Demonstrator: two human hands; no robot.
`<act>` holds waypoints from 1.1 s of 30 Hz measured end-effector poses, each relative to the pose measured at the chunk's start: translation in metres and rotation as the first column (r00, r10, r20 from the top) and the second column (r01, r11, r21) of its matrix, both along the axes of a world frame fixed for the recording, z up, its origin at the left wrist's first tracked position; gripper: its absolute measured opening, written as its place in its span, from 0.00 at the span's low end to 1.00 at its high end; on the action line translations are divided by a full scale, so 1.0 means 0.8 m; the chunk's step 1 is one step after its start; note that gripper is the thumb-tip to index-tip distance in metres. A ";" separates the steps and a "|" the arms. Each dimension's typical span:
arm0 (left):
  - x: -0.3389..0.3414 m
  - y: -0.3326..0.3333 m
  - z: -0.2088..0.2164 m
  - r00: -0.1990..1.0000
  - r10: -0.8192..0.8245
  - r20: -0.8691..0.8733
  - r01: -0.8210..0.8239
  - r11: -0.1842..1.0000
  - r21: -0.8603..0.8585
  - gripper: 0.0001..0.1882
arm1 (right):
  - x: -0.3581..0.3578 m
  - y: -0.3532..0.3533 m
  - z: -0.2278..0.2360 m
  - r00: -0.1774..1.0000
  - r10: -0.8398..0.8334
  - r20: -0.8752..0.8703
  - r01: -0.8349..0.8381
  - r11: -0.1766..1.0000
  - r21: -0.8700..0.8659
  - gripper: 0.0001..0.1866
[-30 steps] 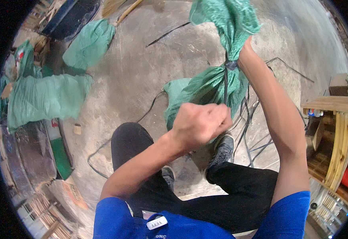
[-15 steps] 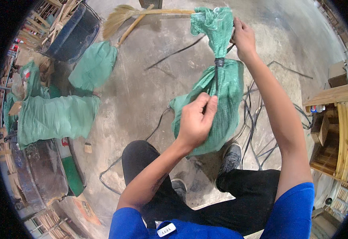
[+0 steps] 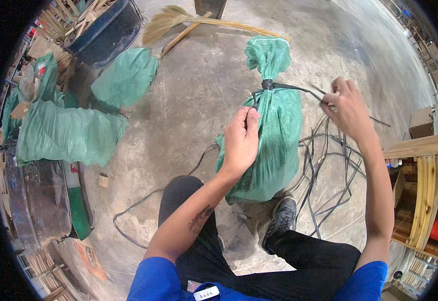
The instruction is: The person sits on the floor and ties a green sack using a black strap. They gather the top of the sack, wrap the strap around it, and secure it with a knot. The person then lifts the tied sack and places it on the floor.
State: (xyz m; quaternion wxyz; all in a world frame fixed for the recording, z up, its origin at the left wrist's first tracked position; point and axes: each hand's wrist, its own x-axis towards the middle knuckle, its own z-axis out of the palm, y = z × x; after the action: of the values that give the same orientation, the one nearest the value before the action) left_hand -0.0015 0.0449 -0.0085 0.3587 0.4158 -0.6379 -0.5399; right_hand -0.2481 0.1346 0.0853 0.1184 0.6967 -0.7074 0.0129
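A filled green woven sack (image 3: 276, 150) stands between my feet, its bunched top sticking up above a narrow neck. Black strap (image 3: 291, 87) is wound round that neck. Close to the sack's left side, my left hand (image 3: 241, 140) is closed in a pinch on one end of the strap, just below the neck. Out to the right, my right hand (image 3: 350, 108), slightly blurred, grips the other length, which runs fairly taut from the neck to its fingers.
More loose strap (image 3: 324, 170) lies tangled on the floor right of the sack. A straw broom (image 3: 171, 22) lies beyond. At left are green sacks (image 3: 71, 133) and a dark tub (image 3: 108, 35) of wood sticks. A wooden shelf (image 3: 422, 200) stands at right.
My right hand has moved from beside the sack's top down and outward to the right, drawing strap out from the neck. My left hand has shifted slightly left and up.
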 end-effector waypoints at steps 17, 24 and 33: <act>0.007 0.014 0.005 0.974 -0.229 -0.002 0.227 0.964 0.139 0.11 | 0.071 0.019 -0.007 0.734 -0.036 0.678 -0.326 0.857 0.399 0.09; 0.030 0.009 0.041 0.922 -0.122 -0.367 0.302 0.821 0.484 0.12 | 0.006 0.014 -0.015 0.835 -0.228 0.501 0.025 0.925 0.379 0.13; 0.067 -0.027 0.047 0.958 -0.280 -0.055 0.285 0.925 0.250 0.16 | -0.018 0.020 -0.025 0.267 -0.319 0.910 -0.022 0.941 0.337 0.11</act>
State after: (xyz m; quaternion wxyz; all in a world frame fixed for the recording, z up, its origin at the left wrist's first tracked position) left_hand 0.0517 0.0232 0.0293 0.2265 0.3575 -0.6130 -0.6672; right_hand -0.2625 0.1506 0.0656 -0.4285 0.4876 -0.6925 0.3147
